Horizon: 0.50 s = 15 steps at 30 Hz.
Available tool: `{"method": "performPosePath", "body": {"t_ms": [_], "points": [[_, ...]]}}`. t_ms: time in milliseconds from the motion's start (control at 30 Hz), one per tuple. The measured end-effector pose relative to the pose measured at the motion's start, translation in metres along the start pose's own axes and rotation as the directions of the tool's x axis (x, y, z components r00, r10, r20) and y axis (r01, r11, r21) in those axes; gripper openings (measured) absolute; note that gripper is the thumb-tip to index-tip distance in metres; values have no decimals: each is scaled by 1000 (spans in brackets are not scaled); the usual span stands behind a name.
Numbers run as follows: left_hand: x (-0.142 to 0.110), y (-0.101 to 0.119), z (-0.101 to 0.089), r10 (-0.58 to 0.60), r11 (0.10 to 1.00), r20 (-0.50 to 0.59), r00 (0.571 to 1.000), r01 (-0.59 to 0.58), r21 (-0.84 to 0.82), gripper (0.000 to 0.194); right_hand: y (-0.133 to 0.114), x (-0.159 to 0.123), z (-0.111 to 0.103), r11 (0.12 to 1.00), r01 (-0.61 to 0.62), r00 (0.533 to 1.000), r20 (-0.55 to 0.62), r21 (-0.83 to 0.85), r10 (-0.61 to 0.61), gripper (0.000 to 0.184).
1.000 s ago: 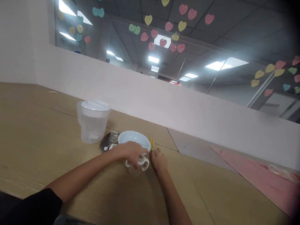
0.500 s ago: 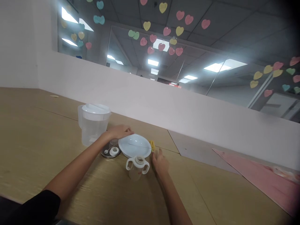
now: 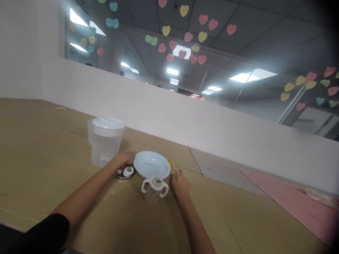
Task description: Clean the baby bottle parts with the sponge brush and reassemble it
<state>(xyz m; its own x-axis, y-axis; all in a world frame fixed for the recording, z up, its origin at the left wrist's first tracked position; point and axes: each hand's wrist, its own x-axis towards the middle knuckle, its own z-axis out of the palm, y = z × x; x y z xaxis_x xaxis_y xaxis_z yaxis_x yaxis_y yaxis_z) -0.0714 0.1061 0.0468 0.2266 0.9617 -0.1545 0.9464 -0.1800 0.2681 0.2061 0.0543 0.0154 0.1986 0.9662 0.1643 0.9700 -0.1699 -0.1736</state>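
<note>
My left hand point(image 3: 128, 157) is over the back of a small round metal tray point(image 3: 122, 177), beside the plate's left rim. Its fingers are mostly hidden, so its grip cannot be made out. On the tray lie a white bottle collar point(image 3: 128, 171) and a small white piece point(image 3: 119, 171). A white plate point(image 3: 152, 164) has a thin rod or wire lying across it. In front of the plate stands an uncovered baby bottle point(image 3: 153, 195) with two white handles. My right hand point(image 3: 181, 186) is at the plate's right side, thumb and fingers apart, close to a yellow object point(image 3: 171, 165).
A clear lidded pitcher point(image 3: 106, 143) stands behind the tray on the left. The wooden table point(image 3: 127, 218) meets a white wall point(image 3: 148, 106) at the back. A pink sheet point(image 3: 288, 203) lies at the right.
My left hand has moved left and down from the plate's back rim to the tray, now covering the clear item there. My right hand stays almost in place.
</note>
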Motion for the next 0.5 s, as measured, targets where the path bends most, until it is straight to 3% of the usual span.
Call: {"method": "performPosePath", "body": {"t_ms": [267,367,500], "points": [[-5,7,-1,-34,989,5,999,33,146,27,0,-1,-1,999,-16,1000,25,-29,17,51],[-4,6,-3,-50,979,-46,998,58,194,35,-1,-1,-2,1000,-13,999,30,-27,14,51],[-5,4,-9,-47,976,-141,989,75,203,24,-1,-2,-4,1000,-22,1000,10,-15,23,51]]}}
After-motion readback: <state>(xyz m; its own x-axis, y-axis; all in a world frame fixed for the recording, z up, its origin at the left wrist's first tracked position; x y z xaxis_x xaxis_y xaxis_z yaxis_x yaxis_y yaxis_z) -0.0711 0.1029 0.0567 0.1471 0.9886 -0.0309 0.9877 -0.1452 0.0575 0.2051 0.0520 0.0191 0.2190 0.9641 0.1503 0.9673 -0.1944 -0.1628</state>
